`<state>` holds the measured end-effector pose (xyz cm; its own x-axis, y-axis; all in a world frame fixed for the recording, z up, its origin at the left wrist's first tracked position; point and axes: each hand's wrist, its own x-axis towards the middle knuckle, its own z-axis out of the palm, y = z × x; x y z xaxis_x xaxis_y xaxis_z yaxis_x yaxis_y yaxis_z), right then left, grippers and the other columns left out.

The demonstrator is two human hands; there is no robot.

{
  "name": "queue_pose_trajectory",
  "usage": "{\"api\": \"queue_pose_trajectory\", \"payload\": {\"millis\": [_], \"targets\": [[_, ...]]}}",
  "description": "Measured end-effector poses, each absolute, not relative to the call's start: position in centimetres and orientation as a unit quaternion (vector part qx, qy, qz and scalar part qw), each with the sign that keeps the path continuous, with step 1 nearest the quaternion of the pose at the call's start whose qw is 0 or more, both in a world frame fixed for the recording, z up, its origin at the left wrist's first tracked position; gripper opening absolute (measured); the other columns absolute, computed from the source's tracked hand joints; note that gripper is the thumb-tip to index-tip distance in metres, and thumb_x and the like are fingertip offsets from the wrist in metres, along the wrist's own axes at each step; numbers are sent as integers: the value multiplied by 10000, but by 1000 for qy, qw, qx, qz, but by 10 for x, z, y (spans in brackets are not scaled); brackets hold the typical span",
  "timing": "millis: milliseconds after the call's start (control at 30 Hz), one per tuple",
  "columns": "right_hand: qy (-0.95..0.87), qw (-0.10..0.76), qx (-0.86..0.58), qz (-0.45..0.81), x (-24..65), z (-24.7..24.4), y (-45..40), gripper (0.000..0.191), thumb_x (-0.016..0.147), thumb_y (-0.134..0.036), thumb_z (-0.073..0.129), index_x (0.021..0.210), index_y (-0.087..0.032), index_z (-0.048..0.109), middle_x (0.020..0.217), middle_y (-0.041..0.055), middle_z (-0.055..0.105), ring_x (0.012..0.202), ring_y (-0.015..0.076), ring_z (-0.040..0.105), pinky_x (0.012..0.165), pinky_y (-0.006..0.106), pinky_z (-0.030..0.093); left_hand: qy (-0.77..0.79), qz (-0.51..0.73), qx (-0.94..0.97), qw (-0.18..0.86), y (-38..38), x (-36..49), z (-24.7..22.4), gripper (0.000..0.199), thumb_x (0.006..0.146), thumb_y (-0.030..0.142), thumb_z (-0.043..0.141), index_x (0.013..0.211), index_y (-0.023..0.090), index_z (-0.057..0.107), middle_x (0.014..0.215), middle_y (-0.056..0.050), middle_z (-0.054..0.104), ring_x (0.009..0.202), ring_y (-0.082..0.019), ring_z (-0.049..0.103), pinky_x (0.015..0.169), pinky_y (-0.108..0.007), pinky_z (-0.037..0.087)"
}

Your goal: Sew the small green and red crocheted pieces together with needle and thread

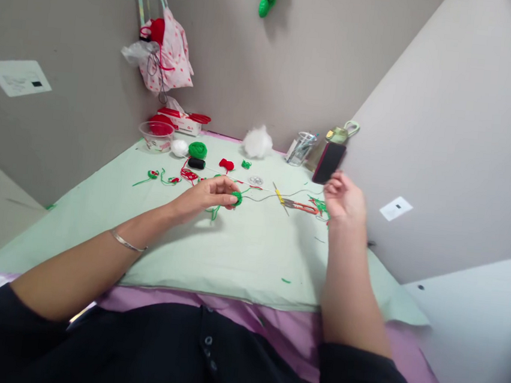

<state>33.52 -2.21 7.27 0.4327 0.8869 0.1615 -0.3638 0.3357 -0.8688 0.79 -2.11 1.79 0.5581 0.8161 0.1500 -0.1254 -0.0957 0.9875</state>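
My left hand (212, 196) pinches a small green crocheted piece (236, 198) above the middle of the table, with green yarn tails hanging under it. A thin dark thread (261, 199) runs from this piece to the right. My right hand (343, 197) is raised at the right with its fingers curled together; what they hold, if anything, is too small to make out. Behind its fingertips a dark phone (329, 162) leans against a green-capped bottle (337, 135). Orange-handled snips (301, 206) and a yellow tool (278, 194) lie between my hands.
Green yarn (197, 150), a black spool (196, 163), a plastic tub (155, 141) and red yarn pieces (227, 164) lie at the back left. White stuffing (257, 142) and a cup of tools (301, 148) stand along the back. Green scraps (320, 205) lie near my right hand.
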Motion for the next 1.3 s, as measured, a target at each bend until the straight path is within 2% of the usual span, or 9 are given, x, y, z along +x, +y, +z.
{"api": "queue_pose_trajectory", "payload": {"millis": [100, 233, 333, 400, 500, 633, 933, 1133, 1300], "targets": [[-387, 680, -404, 474, 287, 55, -26, 90, 811, -143, 741, 782, -157, 657, 713, 17, 669, 457, 13, 433, 410, 150, 303, 268, 394, 629, 614, -21, 9, 17, 334, 725, 395, 852, 917, 185, 677, 867, -25, 696, 801, -176, 647, 849, -370, 502], [-553, 476, -410, 546, 231, 29, -38, 355, 744, -474, 807, 825, -148, 694, 873, 77, 744, 534, 80, 566, 459, 204, 424, 264, 413, 635, 597, -19, 9, 16, 317, 742, 388, 841, 929, 183, 689, 913, -38, 703, 861, -185, 648, 842, -353, 505], [-593, 352, -392, 609, 219, 23, -46, 422, 786, -555, 759, 868, -145, 705, 752, 42, 702, 551, 98, 582, 494, 206, 449, 266, 426, 636, 586, -16, 7, 15, 311, 756, 388, 835, 942, 179, 699, 898, -35, 701, 850, -176, 645, 833, -340, 511], [-592, 325, -372, 637, 224, 26, -48, 396, 803, -533, 760, 858, -144, 707, 620, -18, 583, 525, 77, 493, 508, 200, 434, 273, 429, 631, 586, -14, 6, 13, 319, 751, 397, 842, 945, 182, 706, 892, -34, 709, 829, -173, 651, 838, -347, 519], [-551, 399, -352, 642, 237, 37, -46, 354, 767, -487, 812, 790, -163, 671, 565, -79, 347, 510, 65, 306, 483, 193, 347, 274, 421, 626, 597, -12, 6, 11, 336, 738, 410, 855, 957, 190, 727, 938, -46, 732, 856, -185, 673, 876, -374, 529], [-520, 499, -346, 601, 251, 49, -42, 398, 702, -486, 859, 739, -200, 584, 613, -75, 243, 543, 87, 197, 475, 219, 251, 266, 405, 628, 608, -13, 7, 12, 345, 731, 400, 864, 968, 183, 741, 950, -54, 733, 860, -185, 685, 886, -374, 541], [-513, 534, -363, 566, 251, 50, -40, 458, 647, -536, 870, 745, -220, 554, 623, -66, 273, 557, 98, 249, 496, 239, 276, 267, 366, 639, 622, -22, 6, 21, 335, 764, 413, 836, 987, 194, 718, 838, -33, 719, 761, -201, 721, 797, -372, 564], [-564, 572, -435, 408, 252, 48, -43, 464, 760, -631, 756, 902, -197, 673, 675, -12, 570, 499, 85, 399, 453, 244, 263, 269, 379, 616, 636, -16, 3, 14, 357, 788, 403, 828, 1074, 221, 718, 1080, -74, 746, 881, -209, 741, 878, -369, 548], [-590, 566, -441, 370, 247, 46, -46, 414, 853, -593, 667, 907, -183, 678, 490, -80, 372, 443, 79, 254, 445, 252, 166, 260, 380, 592, 662, -15, 3, 14, 340, 811, 416, 808, 1064, 213, 708, 1086, -76, 752, 903, -197, 736, 948, -388, 539]]}}
